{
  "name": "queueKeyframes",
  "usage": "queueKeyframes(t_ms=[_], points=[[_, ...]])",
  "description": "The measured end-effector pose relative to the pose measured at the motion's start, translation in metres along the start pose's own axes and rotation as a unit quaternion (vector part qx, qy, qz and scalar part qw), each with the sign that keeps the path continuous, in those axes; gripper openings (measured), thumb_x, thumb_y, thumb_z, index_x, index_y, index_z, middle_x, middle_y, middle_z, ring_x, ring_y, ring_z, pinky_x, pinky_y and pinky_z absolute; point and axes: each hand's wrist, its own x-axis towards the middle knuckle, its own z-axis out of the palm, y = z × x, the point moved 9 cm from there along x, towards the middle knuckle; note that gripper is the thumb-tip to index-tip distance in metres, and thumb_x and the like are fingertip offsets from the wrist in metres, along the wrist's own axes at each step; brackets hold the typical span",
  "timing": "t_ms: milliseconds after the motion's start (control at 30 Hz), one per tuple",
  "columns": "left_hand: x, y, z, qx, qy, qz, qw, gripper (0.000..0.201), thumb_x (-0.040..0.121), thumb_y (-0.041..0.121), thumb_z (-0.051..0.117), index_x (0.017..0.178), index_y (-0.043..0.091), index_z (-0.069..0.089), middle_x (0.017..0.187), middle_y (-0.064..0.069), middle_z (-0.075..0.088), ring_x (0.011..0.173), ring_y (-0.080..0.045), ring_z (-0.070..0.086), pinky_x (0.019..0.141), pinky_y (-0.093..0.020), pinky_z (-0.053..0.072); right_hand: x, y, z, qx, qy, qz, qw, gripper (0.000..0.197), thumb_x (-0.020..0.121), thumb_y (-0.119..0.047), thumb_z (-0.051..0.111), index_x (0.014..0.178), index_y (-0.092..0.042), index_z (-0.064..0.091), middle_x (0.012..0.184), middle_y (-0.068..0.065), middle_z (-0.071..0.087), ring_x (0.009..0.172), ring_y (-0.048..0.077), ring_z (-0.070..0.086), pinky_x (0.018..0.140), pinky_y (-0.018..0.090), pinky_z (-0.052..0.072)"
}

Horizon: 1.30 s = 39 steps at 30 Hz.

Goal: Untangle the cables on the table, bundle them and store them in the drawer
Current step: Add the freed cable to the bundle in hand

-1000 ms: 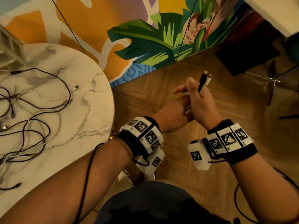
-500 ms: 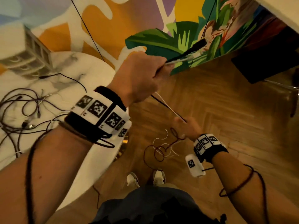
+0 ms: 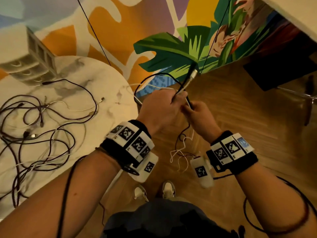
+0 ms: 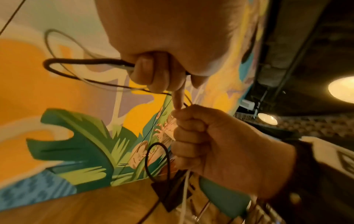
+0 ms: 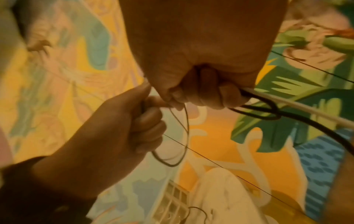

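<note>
Gripping a black cable [image 3: 183, 84] and white cable [image 3: 186, 86] together, left hand [image 3: 161, 109] and right hand [image 3: 199, 114] meet right of the desk [image 3: 106, 83]; connectors seemingly point far.

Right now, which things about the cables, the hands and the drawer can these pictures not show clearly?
- White plastic drawer unit: blurred in the head view, so whether any drawer is open cannot be told.
- Black cable and white cable: hidden inside the left hand and right hand; entanglement unclear.
- Their lower ends: too small in the head view.
</note>
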Motion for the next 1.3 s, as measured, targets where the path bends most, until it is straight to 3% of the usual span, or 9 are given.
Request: queueKeyframes(t_ms=[167,300,433,533,733,900,1067,1233,1300], points=[[0.016,0.013,0.002,-0.023,-0.009,-0.007,1.0,0.032,0.09,0.042,0.055,0.067,0.02,0.051,0.063,0.006,0.052,0.059,-0.006,0.048,0.057,-0.025,0.035,-0.013,-0.043,0.011,0.04,-0.038,-0.086,0.995,0.026,0.096,-0.007,0.046,0.081,-0.026,0.056,0.063,-0.018,0.061,0.055,-0.006,0.053,0.053,0.01,0.039],[0.018,0.019,-0.007,-0.04,0.006,0.021,0.999,0.024,0.097,0.031,0.046,0.08,0.014,0.053,0.068,0.006,0.055,0.064,-0.009,0.053,0.059,-0.027,0.04,-0.004,-0.004,0.018,0.001,-0.02,-0.048,0.999,0.033,0.097,-0.016,0.048,0.064,-0.008,0.05,0.054,0.0,0.041,0.045,0.006,0.033,0.049,0.023,0.03],[0.01,0.031,-0.035,0.01,0.061,0.08,0.995,0.016,0.098,0.03,0.045,0.083,0.024,0.045,0.064,0.011,0.051,0.059,-0.009,0.052,0.054,-0.023,0.034,0.004,0.058,0.005,-0.07,0.042,-0.011,0.997,0.039,0.095,-0.02,0.053,0.057,-0.014,0.044,0.054,-0.006,0.04,0.042,0.002,0.038,0.049,0.014,0.031],[0.01,0.027,-0.055,0.052,0.096,0.078,0.991,0.019,0.098,0.031,0.044,0.084,0.019,0.047,0.059,0.012,0.044,0.053,-0.006,0.045,0.048,-0.018,0.025,0.005,0.105,-0.002,-0.172,0.019,0.037,0.984,0.041,0.094,-0.027,0.055,0.054,-0.028,0.047,0.051,-0.009,0.044,0.045,0.004,0.038,0.049,0.02,0.03],[0.005,0.013,-0.079,0.079,0.134,0.063,0.986,0.022,0.098,0.033,0.044,0.083,0.018,0.047,0.061,0.012,0.043,0.053,-0.007,0.04,0.048,-0.017,0.02,-0.014,0.191,-0.024,-0.175,0.019,0.222,0.959,0.046,0.098,-0.027,0.045,0.054,-0.016,0.051,0.053,0.002,0.053,0.049,0.017,0.047,0.05,0.026,0.037],[0.001,0.021,-0.083,0.071,0.15,0.078,0.983,0.023,0.098,0.033,0.043,0.088,0.016,0.054,0.061,0.011,0.047,0.054,-0.01,0.045,0.049,-0.024,0.024,-0.02,0.202,-0.036,-0.158,0.087,0.243,0.953,0.042,0.098,-0.031,0.044,0.061,-0.017,0.054,0.059,0.003,0.057,0.061,0.023,0.054,0.051,0.026,0.039],[0.001,0.024,-0.104,0.071,0.185,0.084,0.976,0.024,0.099,0.033,0.043,0.087,0.015,0.052,0.056,0.015,0.036,0.049,-0.009,0.037,0.049,-0.025,0.023,-0.04,0.24,-0.041,-0.238,0.01,0.329,0.914,0.048,0.098,-0.043,0.038,0.073,-0.011,0.064,0.075,0.009,0.067,0.074,0.03,0.064,0.065,0.034,0.047],[-0.003,0.018,-0.081,0.101,0.135,0.072,0.983,0.021,0.098,0.033,0.043,0.081,0.022,0.04,0.055,0.013,0.034,0.049,-0.012,0.036,0.047,-0.027,0.018,-0.034,0.223,-0.043,-0.175,0.051,0.312,0.932,0.043,0.101,-0.027,0.035,0.066,-0.012,0.055,0.061,0.006,0.06,0.056,0.021,0.061,0.064,0.033,0.053],[-0.005,0.013,-0.072,0.099,0.124,0.068,0.985,0.023,0.098,0.033,0.044,0.081,0.019,0.042,0.054,0.013,0.033,0.048,-0.01,0.034,0.045,-0.024,0.016,-0.03,0.21,-0.046,-0.081,0.109,0.315,0.939,0.034,0.102,-0.022,0.036,0.07,-0.018,0.047,0.061,0.006,0.05,0.042,0.011,0.053,0.047,0.024,0.048]])
